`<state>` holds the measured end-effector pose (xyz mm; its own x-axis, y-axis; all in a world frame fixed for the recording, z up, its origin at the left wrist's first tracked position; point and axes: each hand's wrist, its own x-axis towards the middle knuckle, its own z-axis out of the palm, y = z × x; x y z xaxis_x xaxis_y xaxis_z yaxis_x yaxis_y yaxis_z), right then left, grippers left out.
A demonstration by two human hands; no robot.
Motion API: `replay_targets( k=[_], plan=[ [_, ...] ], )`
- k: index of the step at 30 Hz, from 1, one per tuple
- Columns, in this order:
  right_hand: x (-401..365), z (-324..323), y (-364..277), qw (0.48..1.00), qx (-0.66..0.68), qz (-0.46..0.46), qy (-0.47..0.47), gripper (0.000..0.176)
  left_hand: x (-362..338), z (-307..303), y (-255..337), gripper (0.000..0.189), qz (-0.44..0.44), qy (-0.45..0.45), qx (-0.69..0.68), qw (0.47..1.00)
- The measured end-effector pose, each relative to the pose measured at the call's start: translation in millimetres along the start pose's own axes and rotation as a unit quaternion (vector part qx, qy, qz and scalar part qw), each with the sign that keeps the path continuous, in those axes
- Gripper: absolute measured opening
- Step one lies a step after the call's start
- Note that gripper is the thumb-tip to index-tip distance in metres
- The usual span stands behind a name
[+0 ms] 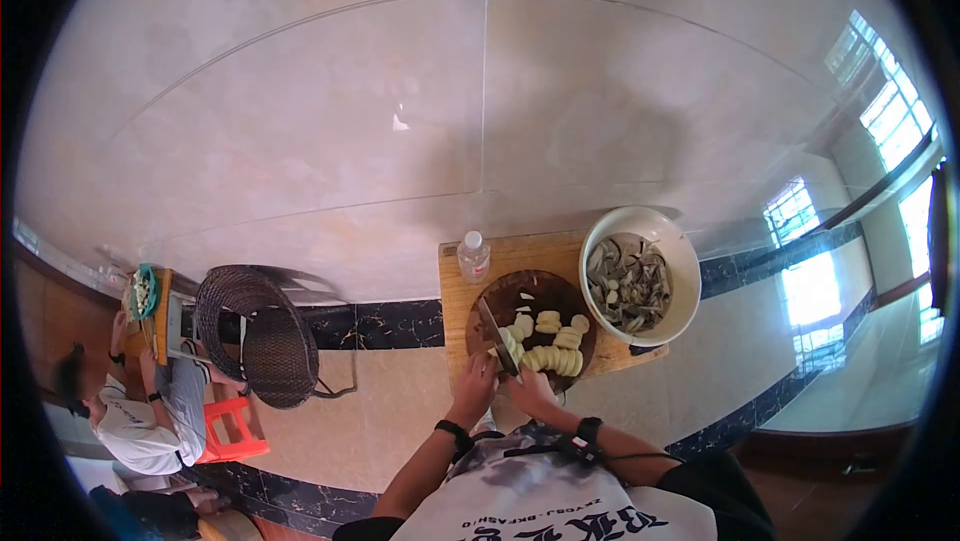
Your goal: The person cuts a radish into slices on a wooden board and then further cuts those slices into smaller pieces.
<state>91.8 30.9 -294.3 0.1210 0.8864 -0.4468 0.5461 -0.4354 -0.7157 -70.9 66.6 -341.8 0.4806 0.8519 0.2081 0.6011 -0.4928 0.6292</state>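
A knife point(497, 333) is over the round dark cutting board point(490, 303), its blade pointing up and left. My right hand point(529, 390) is closed round its handle. On the blade's left side is my left hand point(478, 375), fingers closed together at the board's near edge; what they hold, if anything, is hidden. Pale sliced vegetable pieces point(552, 359) lie in a row on the board, with thicker chunks point(567, 337) behind them. Small pale scraps lie near the blade.
The board rests on a wooden table point(455, 281). A clear bottle point(473, 256) stands behind it, and a white basin point(690, 286) of dark, stringy food is at the right. Further left are a wicker chair point(280, 356) and a seated person point(140, 431) on a red stool point(232, 431).
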Motion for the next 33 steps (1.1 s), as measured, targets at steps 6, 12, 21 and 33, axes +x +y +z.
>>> replay_targets(
  k=[6,12,21,33],
  plan=[
    [-7.7,-5.8,-1.6,0.999,0.026,-0.017,-0.005,0.035,-2.1,0.4,3.1,0.048,-0.017,0.015,-0.019,1.0],
    [-11.6,3.8,0.2,0.999,0.004,-0.031,-0.008,0.035,-6.8,-0.4,0.5,0.049,-0.023,0.002,-0.025,0.999],
    [-22.7,6.3,-16.0,0.999,-0.012,-0.03,-0.013,0.032,-5.4,-2.6,-2.3,0.044,0.016,0.037,0.019,0.999],
    [-27.9,17.8,-21.2,0.999,-0.029,-0.013,-0.008,0.031,-7.2,-1.8,-0.4,0.044,0.008,0.019,0.01,1.0]
  ],
)
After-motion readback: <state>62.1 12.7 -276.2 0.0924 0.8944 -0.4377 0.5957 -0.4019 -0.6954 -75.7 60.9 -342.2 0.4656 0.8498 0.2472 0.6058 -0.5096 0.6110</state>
